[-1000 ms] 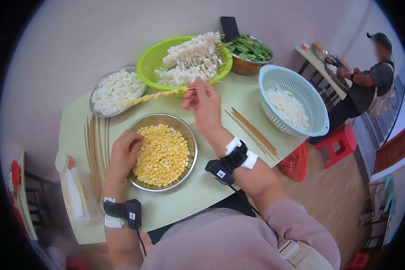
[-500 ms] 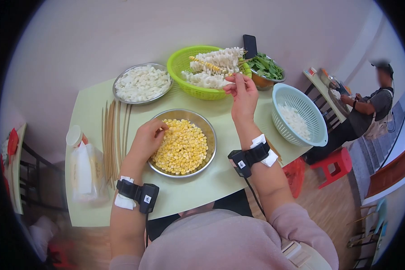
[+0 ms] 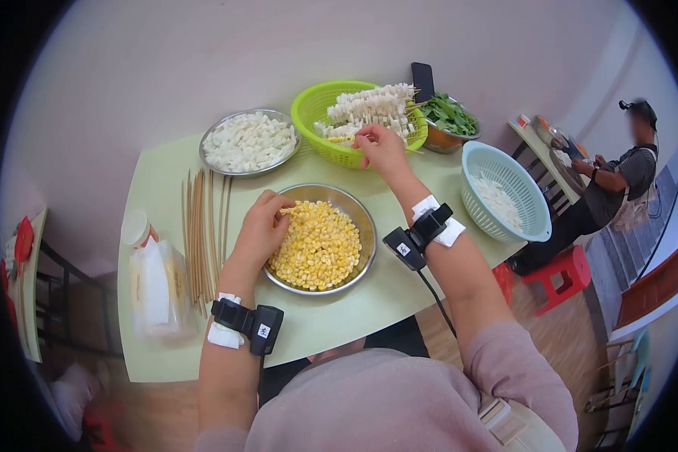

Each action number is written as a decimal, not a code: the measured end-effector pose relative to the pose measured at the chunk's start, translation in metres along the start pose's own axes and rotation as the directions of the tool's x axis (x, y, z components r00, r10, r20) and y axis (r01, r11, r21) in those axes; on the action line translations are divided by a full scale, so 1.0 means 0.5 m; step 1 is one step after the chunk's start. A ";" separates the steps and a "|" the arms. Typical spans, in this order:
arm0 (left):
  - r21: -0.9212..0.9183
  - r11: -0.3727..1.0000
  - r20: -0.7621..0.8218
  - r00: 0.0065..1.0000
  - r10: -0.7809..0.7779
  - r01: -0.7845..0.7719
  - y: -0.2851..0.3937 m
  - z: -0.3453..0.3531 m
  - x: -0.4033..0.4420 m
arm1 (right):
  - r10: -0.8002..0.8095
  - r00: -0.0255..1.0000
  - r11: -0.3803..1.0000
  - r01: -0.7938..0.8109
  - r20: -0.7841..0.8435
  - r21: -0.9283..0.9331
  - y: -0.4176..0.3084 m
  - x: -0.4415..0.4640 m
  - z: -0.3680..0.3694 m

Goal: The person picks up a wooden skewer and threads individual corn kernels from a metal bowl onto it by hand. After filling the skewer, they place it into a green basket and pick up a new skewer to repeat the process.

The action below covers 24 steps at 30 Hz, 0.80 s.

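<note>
My left hand (image 3: pixel 265 226) is at the left rim of a steel bowl (image 3: pixel 368 248) of loose yellow corn kernels (image 3: pixel 316 248). Its fingers are pinched together over kernels at the edge of the heap. In front of the green basket (image 3: pixel 309 102), my right hand (image 3: pixel 386 153) has its thumb and fingers closed at a corn skewer (image 3: pixel 340 139), partly hidden behind the fingers. Skewers of white pieces (image 3: pixel 373 104) are piled in that basket, their stick ends pointing right.
A steel plate of white pieces (image 3: pixel 250 141) stands at the back left, with bare sticks (image 3: pixel 201 233) before it. A bagged packet (image 3: pixel 158 290) lies left. Leafy greens (image 3: pixel 450 114), a phone (image 3: pixel 422 81) and a blue colander (image 3: pixel 471 154) stand right. Another person (image 3: pixel 625 177) works farther off.
My right hand has come down and a little left, and the corn skewer has dropped lower at the basket's front. The left hand stays at the corn bowl. The whole view has shifted slightly.
</note>
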<state>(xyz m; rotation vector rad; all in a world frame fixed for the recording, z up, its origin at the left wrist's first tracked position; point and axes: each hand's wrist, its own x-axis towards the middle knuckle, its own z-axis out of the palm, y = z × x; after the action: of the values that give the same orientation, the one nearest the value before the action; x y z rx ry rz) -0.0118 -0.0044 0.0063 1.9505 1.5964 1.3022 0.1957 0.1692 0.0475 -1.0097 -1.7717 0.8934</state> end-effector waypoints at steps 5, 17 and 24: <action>-0.034 0.998 -0.008 0.999 -0.054 0.054 0.000 -0.002 0.004 | -0.060 0.997 0.998 0.060 -0.046 -0.016 -0.013 -0.055 -0.011; -0.106 0.994 0.039 0.999 -0.030 0.034 -0.033 0.017 -0.001 | 0.102 0.967 0.950 -0.165 -0.235 -0.266 0.036 -0.336 -0.289; -0.109 0.993 0.042 0.998 -0.047 0.051 -0.041 0.013 0.000 | 0.131 0.965 0.639 -0.257 -0.227 -0.725 0.079 -0.459 -0.368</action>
<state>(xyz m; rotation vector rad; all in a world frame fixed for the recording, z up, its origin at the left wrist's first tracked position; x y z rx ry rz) -0.0193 0.0043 -0.0119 1.8483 1.5108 1.2956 0.4397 0.0072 -0.0002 -1.7797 -1.9472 0.1300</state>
